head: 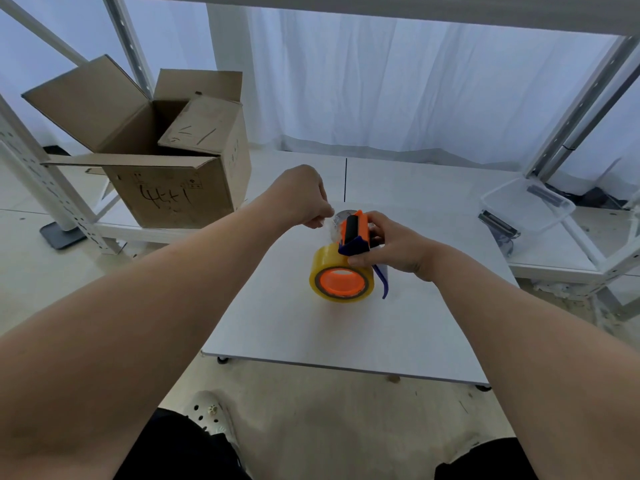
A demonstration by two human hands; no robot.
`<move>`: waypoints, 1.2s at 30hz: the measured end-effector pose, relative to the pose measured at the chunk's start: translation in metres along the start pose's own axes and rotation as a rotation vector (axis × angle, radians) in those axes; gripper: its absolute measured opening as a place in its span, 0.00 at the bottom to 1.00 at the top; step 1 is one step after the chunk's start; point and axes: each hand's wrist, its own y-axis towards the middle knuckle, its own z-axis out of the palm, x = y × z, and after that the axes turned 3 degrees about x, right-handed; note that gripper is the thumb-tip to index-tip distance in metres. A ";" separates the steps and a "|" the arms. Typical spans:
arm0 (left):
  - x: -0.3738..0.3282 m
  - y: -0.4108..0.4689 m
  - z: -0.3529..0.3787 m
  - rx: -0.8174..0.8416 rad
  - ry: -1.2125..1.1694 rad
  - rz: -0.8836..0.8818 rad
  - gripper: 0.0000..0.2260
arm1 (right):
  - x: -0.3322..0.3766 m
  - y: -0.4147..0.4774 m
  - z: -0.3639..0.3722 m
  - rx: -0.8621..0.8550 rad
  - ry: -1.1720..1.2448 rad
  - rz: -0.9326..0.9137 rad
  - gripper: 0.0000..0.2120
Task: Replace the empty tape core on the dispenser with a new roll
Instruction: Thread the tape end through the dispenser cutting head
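Note:
An orange and blue tape dispenser (355, 233) stands on the low white table (346, 334), with a yellowish roll of tape (341, 277) sitting on its orange hub. My right hand (391, 245) grips the dispenser's body from the right side. My left hand (304, 199) is pinched on the clear free end of the tape (330, 223), just left of the dispenser's black roller. A grey round thing, perhaps a tape core (346, 214), lies partly hidden behind the dispenser.
An open cardboard box (166, 161) stands on a low shelf at the back left. A clear plastic tub (526, 204) sits at the back right. White metal rack posts rise on both sides. My knees and a white shoe (211, 414) are below the table's front edge.

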 end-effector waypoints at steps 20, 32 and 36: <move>0.000 0.000 0.013 0.039 -0.016 -0.019 0.09 | 0.001 -0.003 0.000 -0.041 -0.101 -0.014 0.34; 0.013 0.003 0.011 0.037 -0.132 -0.043 0.09 | 0.002 0.001 0.002 -0.035 -0.143 -0.036 0.34; -0.001 -0.003 0.016 -0.070 0.204 0.204 0.08 | 0.001 0.002 0.004 -0.030 -0.164 -0.058 0.35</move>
